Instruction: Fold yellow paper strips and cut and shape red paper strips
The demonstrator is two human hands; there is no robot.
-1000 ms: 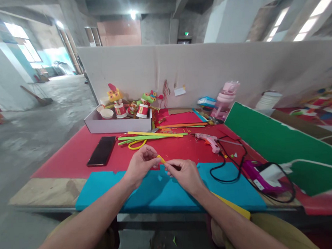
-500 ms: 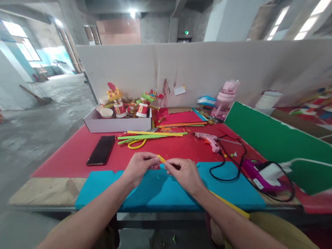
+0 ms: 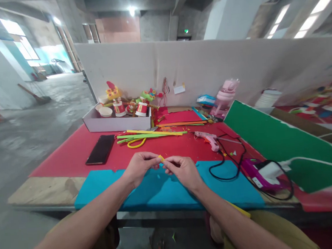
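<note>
Between my two hands is a small yellow paper strip (image 3: 161,158), its short end showing at the fingertips. My left hand (image 3: 142,167) pinches it from the left with thumb and forefinger. From the other side my right hand (image 3: 183,171) grips it, fingers curled, hiding part of it. Both hands are just above the blue mat (image 3: 156,193). A longer yellow strip (image 3: 240,210) shows beside my right forearm; whether it joins the held piece is hidden. Beyond the hands lie green and yellow strips (image 3: 152,135) and a yellow loop (image 3: 137,144).
A black phone (image 3: 100,150) lies left. On the right are a pink glue gun (image 3: 209,139) with its cord, a purple power strip (image 3: 262,176) and a leaning green board (image 3: 287,146). A white box (image 3: 117,124) of paper-cup figures stands at the back, near a pink bottle (image 3: 226,97).
My hands have drawn slightly closer together, and less of the yellow strip shows between them. The yellow strip by my right forearm shows a shorter length. The view has shifted slightly.
</note>
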